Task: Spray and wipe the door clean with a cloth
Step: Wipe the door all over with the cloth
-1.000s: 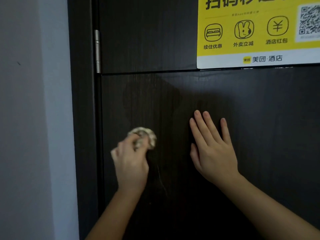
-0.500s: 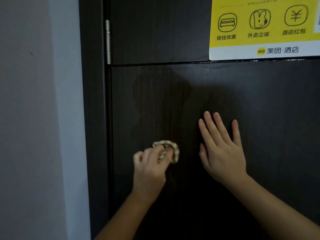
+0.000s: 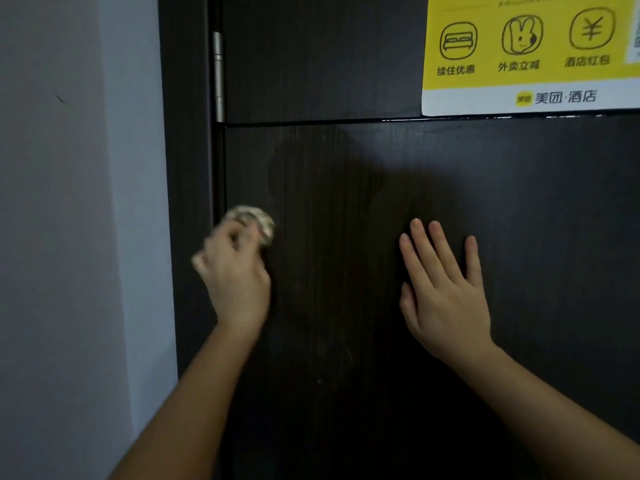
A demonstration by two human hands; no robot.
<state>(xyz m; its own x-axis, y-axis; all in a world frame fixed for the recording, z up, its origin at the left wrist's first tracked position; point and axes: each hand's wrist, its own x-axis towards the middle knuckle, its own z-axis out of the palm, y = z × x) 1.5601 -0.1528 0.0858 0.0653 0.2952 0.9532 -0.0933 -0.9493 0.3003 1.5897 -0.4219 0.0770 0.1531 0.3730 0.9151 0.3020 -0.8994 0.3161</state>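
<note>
A dark brown wooden door (image 3: pixel 346 161) fills most of the view, with a duller damp patch on its lower panel. My left hand (image 3: pixel 235 275) is closed around a small bunched pale cloth (image 3: pixel 254 220) and presses it against the door close to the hinge edge. The hand and cloth are blurred. My right hand (image 3: pixel 446 289) lies flat on the door to the right, fingers spread and pointing up, holding nothing. No spray bottle is in view.
A yellow and white poster (image 3: pixel 530 53) is stuck to the door's upper right. A metal hinge (image 3: pixel 218 76) sits on the door's left edge beside the dark frame (image 3: pixel 187 168). A pale grey wall (image 3: pixel 76 202) runs down the left.
My left hand has swept the cloth left and slightly up, from beside my right hand toward the hinge edge. My right hand has stayed flat on the door.
</note>
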